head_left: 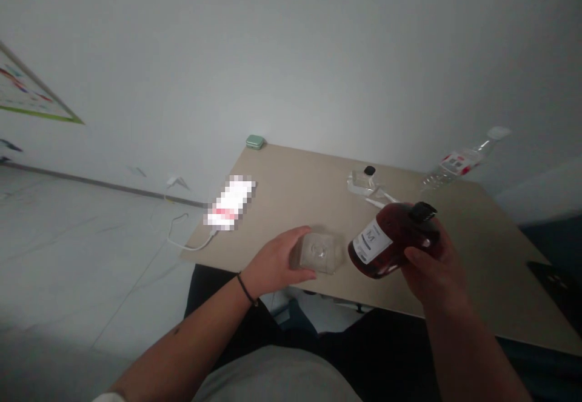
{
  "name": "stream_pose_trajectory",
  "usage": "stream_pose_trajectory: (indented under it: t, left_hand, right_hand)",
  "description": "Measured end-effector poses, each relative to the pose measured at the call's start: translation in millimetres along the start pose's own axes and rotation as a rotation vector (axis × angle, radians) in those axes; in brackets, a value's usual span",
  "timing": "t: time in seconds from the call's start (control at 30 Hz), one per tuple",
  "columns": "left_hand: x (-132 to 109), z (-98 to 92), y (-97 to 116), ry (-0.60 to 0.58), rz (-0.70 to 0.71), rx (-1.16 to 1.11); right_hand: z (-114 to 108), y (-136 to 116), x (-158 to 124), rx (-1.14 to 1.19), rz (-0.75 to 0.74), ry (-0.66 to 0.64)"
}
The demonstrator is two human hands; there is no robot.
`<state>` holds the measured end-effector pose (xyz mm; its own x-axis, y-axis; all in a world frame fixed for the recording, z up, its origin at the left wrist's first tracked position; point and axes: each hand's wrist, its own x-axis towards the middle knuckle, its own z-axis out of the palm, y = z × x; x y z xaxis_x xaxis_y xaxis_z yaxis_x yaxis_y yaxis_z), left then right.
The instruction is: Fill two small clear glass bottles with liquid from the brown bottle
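My left hand [276, 262] rests on the beige tabletop, its fingers touching a translucent, frosted plastic container [322, 252]. My right hand [434, 268] grips a dark red bottle [391, 238] and holds it tilted above the table. The bottle has a white label and a black top [422, 211]. The bottle's far side is hidden by my fingers. Its lower edge sits close to the translucent container, with a small gap between them.
The beige table [291, 177] has a phone with a blurred screen [230, 202] on a white charging cable [191, 241]. Also there are a small green case [255, 142], a clear object with a black cap [364, 180] and a clear plastic water bottle [459, 162]. A wall stands behind.
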<state>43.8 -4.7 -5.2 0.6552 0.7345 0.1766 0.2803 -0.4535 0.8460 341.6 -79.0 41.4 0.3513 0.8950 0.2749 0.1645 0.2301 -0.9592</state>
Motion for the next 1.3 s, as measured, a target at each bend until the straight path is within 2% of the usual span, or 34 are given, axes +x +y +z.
stream_pose_trajectory:
  t: [0.1, 0.2, 0.37, 0.53, 0.77, 1.3]
  left_hand:
    - [0, 0.7, 0, 0.0, 0.002, 0.021]
    - [0, 1.2, 1, 0.001, -0.003, 0.028]
    - [-2, 2.8, 2, 0.029, -0.003, 0.028]
    - [-7, 3.6, 1, 0.078, 0.049, 0.072]
    - [-9, -1.8, 1, 0.09, 0.185, 0.095]
    - [-7, -1.3, 0, 0.023, 0.168, 0.084]
  right_hand:
    - [-8, -10, -16, -0.174, 0.022, -0.136]
    - [-7, -29, -24, -0.429, 0.021, -0.302]
    - [8, -56, -20, -0.789, -0.105, -0.394]
    - [21, -62, -12, -1.007, -0.239, -0.515]
    - [31, -64, -10, -1.155, -0.367, -0.605]
    - [36, -64, -11, -1.292, -0.464, -0.678]
